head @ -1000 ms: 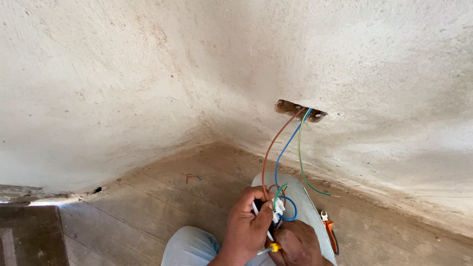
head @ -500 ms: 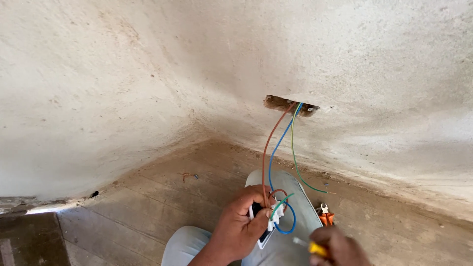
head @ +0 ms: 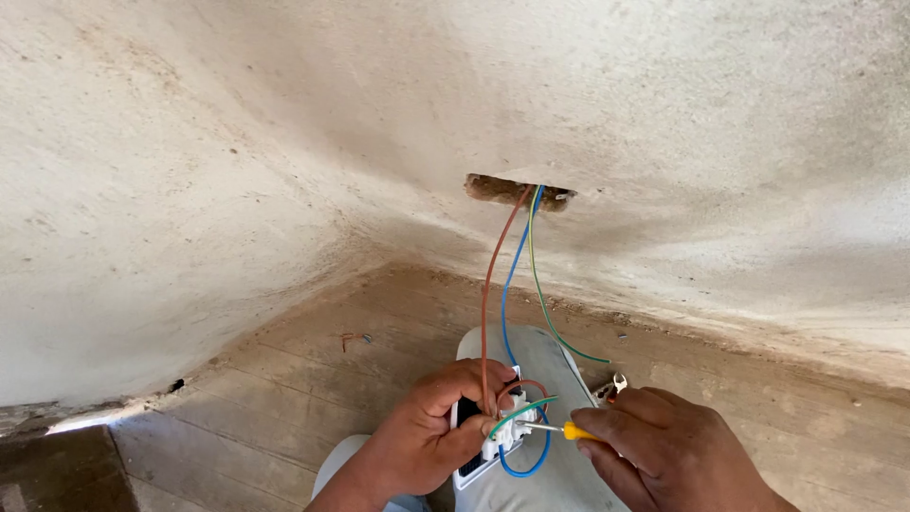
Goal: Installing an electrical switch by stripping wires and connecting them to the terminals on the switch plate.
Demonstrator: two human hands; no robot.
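Head view: white socket [head: 493, 438] sits near, over the knee, gripped by the left hand [head: 431, 436]; the right hand [head: 664, 450] grasps a yellow-handled screwdriver [head: 567, 430] at its terminals. 3 wires [head: 512, 284] reach it from the far wall hole [head: 517, 192]; mounting seems left.
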